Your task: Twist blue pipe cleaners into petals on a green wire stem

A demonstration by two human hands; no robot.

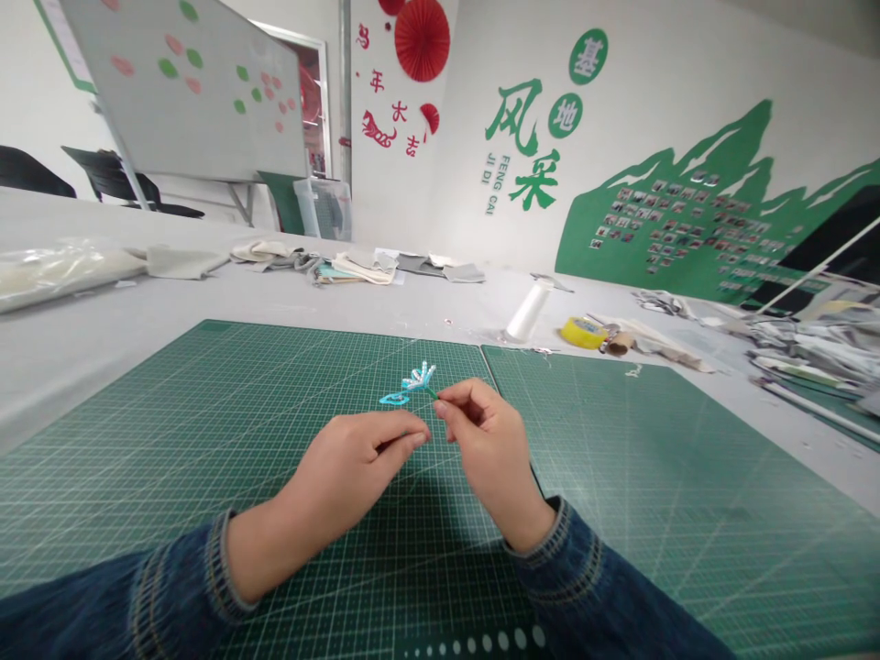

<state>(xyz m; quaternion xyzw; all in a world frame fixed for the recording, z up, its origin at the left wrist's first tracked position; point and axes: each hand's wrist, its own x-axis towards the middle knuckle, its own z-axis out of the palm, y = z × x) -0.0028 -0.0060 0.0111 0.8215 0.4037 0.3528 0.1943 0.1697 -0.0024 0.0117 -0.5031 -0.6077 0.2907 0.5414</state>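
White wall [474, 55] at 12 o'clock, pale table [385, 312] below. Green cutting mat [206, 412] at 10, second mat [619, 412] towards 1 and 2. Left hand [350, 458]: thumb against fingertips — cannot tell if anything fine sits between. Right hand [491, 445] pinching stem. Yellow tape roll [583, 333] at 1. Blue-and-white flower piece [418, 376] at 12, over first mat. Smallest, green stem [433, 393] — judged step: close fingertip work here; next move calls for steady right pinch, light left touch.
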